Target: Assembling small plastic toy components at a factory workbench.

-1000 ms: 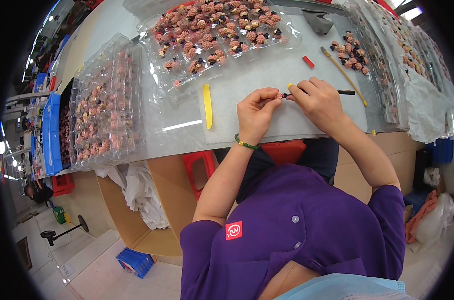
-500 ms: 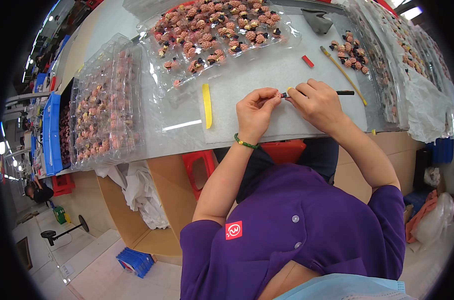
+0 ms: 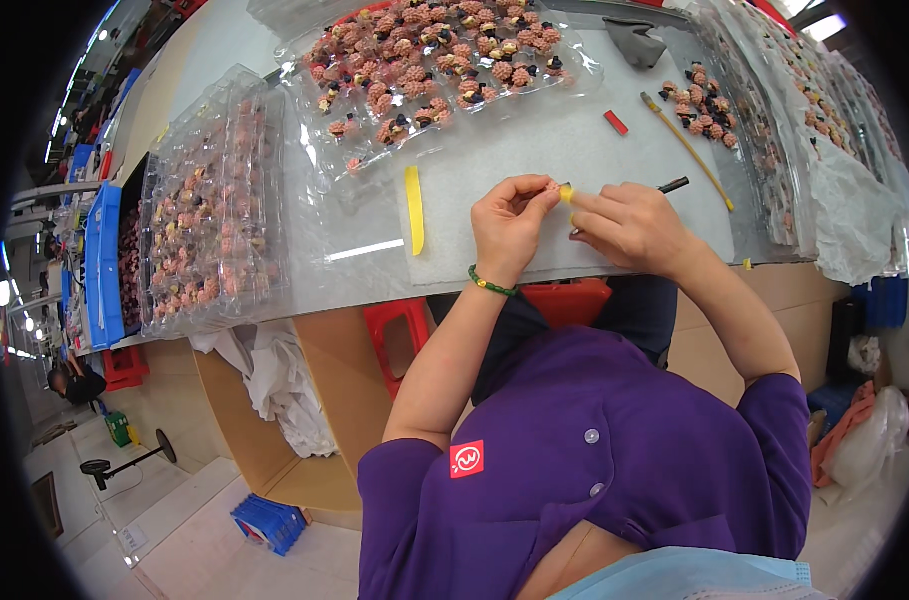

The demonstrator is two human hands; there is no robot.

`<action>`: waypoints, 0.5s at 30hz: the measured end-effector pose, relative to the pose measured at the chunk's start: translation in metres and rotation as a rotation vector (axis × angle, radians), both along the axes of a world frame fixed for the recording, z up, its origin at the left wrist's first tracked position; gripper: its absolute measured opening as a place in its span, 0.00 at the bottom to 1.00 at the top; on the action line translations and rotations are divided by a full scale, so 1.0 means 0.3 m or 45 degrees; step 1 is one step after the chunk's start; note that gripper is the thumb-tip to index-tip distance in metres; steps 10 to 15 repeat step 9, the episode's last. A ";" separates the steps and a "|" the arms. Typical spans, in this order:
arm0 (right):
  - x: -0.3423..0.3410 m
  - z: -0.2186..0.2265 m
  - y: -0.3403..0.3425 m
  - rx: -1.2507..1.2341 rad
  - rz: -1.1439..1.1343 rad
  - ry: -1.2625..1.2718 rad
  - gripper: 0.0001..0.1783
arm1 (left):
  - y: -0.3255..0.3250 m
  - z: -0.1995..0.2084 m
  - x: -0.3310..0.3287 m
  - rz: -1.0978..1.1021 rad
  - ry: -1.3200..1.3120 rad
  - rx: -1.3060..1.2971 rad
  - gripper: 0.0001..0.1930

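Note:
Over the white sheet (image 3: 465, 240) on the table, my left hand (image 3: 505, 225) pinches a small knobbly pink piece (image 3: 553, 186) between thumb and fingertips. My right hand (image 3: 630, 228) comes against it from the right, its fingertips smeared by motion. A yellow bit (image 3: 567, 193) shows where the hands meet; whether it sits on the piece or on a fingertip, I cannot tell. Tucked in my right hand is a thin black pen-like tool (image 3: 675, 186), its rear end sticking out past the knuckles and its other end below the fingers.
A clear tray (image 3: 320, 165) of pink pieces lies ahead. Stacked trays (image 3: 275, 250) and a blue crate (image 3: 105, 260) stand left. A yellow strip (image 3: 415, 212), red block (image 3: 617, 122), yellow-handled brush (image 3: 693, 150) and loose pieces (image 3: 703, 105) surround the hands. More trays (image 3: 775, 190) line the right.
The black tool has swung away from the pink piece back into my right hand, its rear end tilting upward. My right fingers have moved left to the piece; my left hand stays nearly still.

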State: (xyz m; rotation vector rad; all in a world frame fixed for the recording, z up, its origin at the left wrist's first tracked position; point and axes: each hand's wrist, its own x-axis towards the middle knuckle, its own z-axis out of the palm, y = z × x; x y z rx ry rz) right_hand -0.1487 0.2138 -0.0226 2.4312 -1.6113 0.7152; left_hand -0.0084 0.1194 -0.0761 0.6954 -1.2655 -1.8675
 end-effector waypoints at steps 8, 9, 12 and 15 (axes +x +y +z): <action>-0.064 -0.042 0.012 0.003 -0.287 -0.064 0.13 | -0.001 0.014 0.004 0.004 -0.010 0.029 0.07; -0.069 -0.052 0.013 0.026 -0.348 -0.087 0.12 | -0.002 0.016 0.004 -0.007 -0.025 0.056 0.08; -0.069 -0.052 0.013 0.026 -0.348 -0.087 0.12 | -0.002 0.016 0.004 -0.007 -0.025 0.056 0.08; -0.069 -0.052 0.013 0.026 -0.348 -0.087 0.12 | -0.002 0.016 0.004 -0.007 -0.025 0.056 0.08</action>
